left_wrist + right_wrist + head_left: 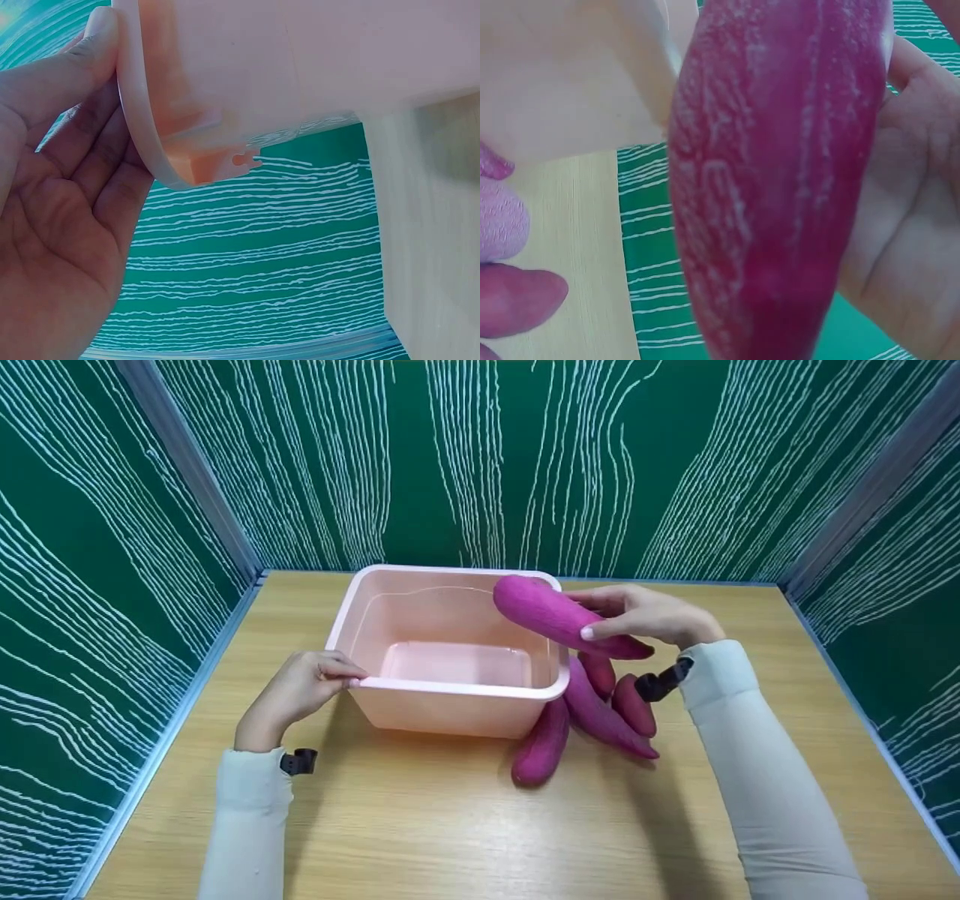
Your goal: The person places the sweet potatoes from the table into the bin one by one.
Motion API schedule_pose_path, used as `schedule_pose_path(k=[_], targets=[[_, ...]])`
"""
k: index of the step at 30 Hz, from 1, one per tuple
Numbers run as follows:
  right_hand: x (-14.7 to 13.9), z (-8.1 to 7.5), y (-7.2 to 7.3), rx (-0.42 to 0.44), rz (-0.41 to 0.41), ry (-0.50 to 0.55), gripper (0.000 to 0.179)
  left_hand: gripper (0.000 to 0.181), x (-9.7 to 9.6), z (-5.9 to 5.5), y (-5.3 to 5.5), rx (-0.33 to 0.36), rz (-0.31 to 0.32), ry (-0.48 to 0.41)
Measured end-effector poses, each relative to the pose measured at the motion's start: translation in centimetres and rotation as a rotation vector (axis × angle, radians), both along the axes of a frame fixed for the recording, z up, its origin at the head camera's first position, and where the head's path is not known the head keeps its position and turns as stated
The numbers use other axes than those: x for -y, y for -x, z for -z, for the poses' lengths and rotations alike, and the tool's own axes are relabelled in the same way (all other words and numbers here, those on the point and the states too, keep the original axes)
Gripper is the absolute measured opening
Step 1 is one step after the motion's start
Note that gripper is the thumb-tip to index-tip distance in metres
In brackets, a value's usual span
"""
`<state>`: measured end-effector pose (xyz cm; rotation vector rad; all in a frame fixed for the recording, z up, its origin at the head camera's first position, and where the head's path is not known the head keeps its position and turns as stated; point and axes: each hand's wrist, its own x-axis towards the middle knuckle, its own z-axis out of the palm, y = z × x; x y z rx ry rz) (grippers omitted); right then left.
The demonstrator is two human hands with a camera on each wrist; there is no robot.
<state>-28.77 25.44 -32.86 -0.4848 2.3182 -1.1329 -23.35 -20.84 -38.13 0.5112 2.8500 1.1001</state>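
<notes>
A pale pink plastic tub (pixel 457 712) stands on the table, with its inner floor (pixel 457 664) in sight. My left hand (pixel 304 690) pinches the tub's rim at the near left corner; the left wrist view shows the thumb (pixel 103 37) on the outer side of that rim (pixel 135 97). Over the tub's right rim, my right hand (pixel 652 615) holds a large purple-pink sweet potato (pixel 547 613), its thick end above the tub's inside. That sweet potato (pixel 772 165) fills much of the right wrist view. Beneath it, several more sweet potatoes (pixel 600 712) lie against the tub's right side.
Green panels (pixel 517 472) with white wavy lines wall the table at the back and both sides. The wooden tabletop (pixel 450 825) stretches in front of the tub. A small black device (pixel 298 762) sits on the left wrist, another (pixel 664 681) on the right.
</notes>
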Motion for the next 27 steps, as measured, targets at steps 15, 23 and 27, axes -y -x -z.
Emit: schedule_pose_path(k=[15, 23, 27], targets=[[3.3, -1.0, 1.0, 0.021, -0.031, 0.006, 0.063, 0.019, 0.1, 0.0, 0.1, 0.014, 0.003, 0.001], [5.3, -1.4, 1.5, 0.006, -0.092, 0.038, 0.061, 0.02, 0.1, 0.1, 0.0, -0.007, 0.01, 0.013], [6.0, -1.6, 1.7, 0.004, -0.109, 0.035, 0.061, 0.021, 0.1, 0.1, 0.0, -0.007, 0.01, 0.014]])
